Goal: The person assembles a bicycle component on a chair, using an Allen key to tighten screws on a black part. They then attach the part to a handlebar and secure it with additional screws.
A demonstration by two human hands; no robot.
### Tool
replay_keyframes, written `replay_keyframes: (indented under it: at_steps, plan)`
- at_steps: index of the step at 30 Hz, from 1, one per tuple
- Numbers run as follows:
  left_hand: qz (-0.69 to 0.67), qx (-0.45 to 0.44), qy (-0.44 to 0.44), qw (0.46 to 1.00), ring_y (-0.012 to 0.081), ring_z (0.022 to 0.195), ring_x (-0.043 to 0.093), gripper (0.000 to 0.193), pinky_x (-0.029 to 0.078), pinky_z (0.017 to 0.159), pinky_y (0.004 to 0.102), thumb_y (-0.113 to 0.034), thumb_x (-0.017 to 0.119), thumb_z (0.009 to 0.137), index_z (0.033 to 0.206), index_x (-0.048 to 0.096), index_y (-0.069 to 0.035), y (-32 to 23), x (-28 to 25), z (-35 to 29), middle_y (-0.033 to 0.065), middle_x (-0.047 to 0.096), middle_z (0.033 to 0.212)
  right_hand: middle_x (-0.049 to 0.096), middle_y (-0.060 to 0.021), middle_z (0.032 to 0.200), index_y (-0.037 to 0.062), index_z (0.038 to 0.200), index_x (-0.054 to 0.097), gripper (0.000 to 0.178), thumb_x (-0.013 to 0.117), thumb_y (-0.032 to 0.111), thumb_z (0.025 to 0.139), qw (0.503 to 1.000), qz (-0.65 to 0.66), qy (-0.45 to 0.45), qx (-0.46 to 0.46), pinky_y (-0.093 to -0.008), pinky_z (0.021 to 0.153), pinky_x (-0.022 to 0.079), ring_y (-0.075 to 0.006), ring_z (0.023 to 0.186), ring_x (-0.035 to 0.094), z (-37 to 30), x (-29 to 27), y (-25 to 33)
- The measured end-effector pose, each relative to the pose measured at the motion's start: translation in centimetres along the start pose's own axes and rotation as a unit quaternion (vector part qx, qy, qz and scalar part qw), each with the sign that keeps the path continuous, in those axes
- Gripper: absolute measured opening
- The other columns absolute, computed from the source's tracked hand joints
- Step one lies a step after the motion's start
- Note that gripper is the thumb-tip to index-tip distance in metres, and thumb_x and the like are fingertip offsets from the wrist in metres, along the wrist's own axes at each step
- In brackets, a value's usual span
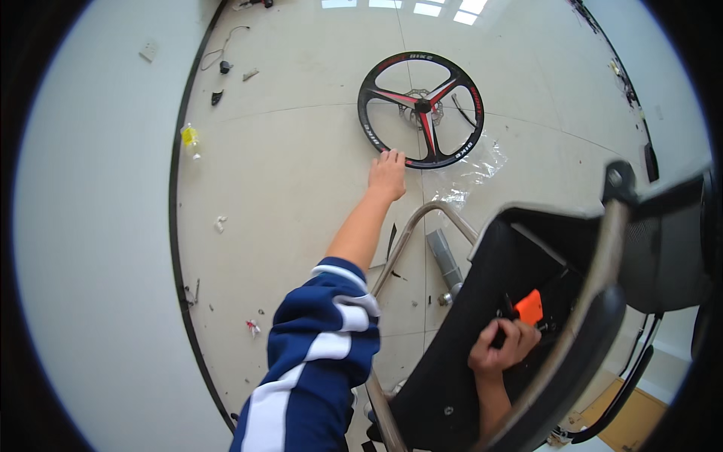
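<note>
My left hand (388, 175) stretches far out over the tiled floor, its fingertips at the near rim of a black bicycle wheel (420, 109) with red-edged spokes that lies flat. Fingers look spread; whether they grip the rim is unclear. My right hand (503, 348) is closed around a dark handle of a tool next to an orange part (530, 306), inside the black shell of an upturned chair seat (482, 331). A curved silver metal tube (413, 230) runs between my arms.
Crumpled clear plastic (471, 175) lies by the wheel. A grey cylinder (446, 260) rests on the floor near the tube. A yellow bottle (190, 137), a cable (218, 56) and small scraps sit along the white wall at left. A black chair back (663, 248) fills the right.
</note>
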State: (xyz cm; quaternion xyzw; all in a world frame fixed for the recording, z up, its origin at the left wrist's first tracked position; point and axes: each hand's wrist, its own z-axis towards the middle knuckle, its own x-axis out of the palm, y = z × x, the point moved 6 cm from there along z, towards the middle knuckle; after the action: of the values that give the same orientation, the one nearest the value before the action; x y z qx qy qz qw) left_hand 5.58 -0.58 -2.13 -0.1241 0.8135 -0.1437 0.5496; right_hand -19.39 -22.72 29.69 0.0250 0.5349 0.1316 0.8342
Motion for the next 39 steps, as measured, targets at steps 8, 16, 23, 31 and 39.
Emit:
replay_keyframes:
  at_steps: [8,16,23,31,39]
  plan:
    - [0.121,0.013,-0.032,0.992,0.0251,0.138,0.042,0.053,0.029,0.111,0.0575,-0.021,0.063,0.090,0.141,0.049,-0.016,2.2,5.4,7.1,0.0037,0.050,0.144,0.043,-0.0128,0.090,0.0057,0.085,0.050,0.009,0.055,0.011,0.080,0.997,-0.073,0.038,0.003,-0.0427,0.084,0.036,-0.0302,0.089,0.044,-0.8,2.3,0.9]
    - [0.129,0.084,-0.112,0.982,0.0249,0.115,0.054,0.040,0.041,0.099,0.0454,-0.035,0.075,0.082,0.113,0.063,-0.011,5.1,11.1,0.4,0.0042,0.061,0.115,0.046,-0.0113,0.087,0.0065,0.080,0.056,0.012,0.058,0.014,0.071,0.998,-0.053,0.011,0.011,-0.0421,0.080,0.038,-0.0307,0.087,0.045,-0.1,1.4,0.9]
    - [0.090,0.059,-0.029,0.994,0.0296,0.136,0.047,0.051,0.038,0.111,0.0498,-0.024,0.061,0.090,0.138,0.053,-0.008,7.5,11.0,-8.9,0.0126,0.051,0.146,0.052,-0.0151,0.092,0.0038,0.086,0.058,0.013,0.062,0.010,0.074,0.999,-0.033,-0.024,-0.001,-0.0453,0.081,0.041,-0.0341,0.090,0.050,-0.4,2.6,0.6]
    - [-0.195,-0.103,0.207,0.953,0.0367,0.116,0.064,0.058,0.051,0.097,0.0447,-0.054,0.059,0.089,0.122,0.069,-0.007,16.5,12.0,-34.2,0.0203,0.068,0.123,0.058,-0.0112,0.096,0.0037,0.097,0.065,0.024,0.067,0.016,0.077,0.990,-0.086,-0.103,-0.034,-0.0475,0.086,0.042,-0.0329,0.094,0.054,1.1,3.6,0.1]
    - [-0.412,-0.525,0.067,0.742,0.0232,0.063,0.065,0.022,0.055,0.054,0.0385,-0.022,0.061,0.092,0.096,0.069,-0.002,37.8,4.7,-75.7,0.0120,0.071,0.088,0.057,-0.0169,0.122,0.0036,0.114,0.061,0.033,0.067,0.018,0.084,0.997,0.033,-0.073,0.017,-0.0501,0.101,0.039,-0.0358,0.120,0.052,-1.1,-3.5,4.1]
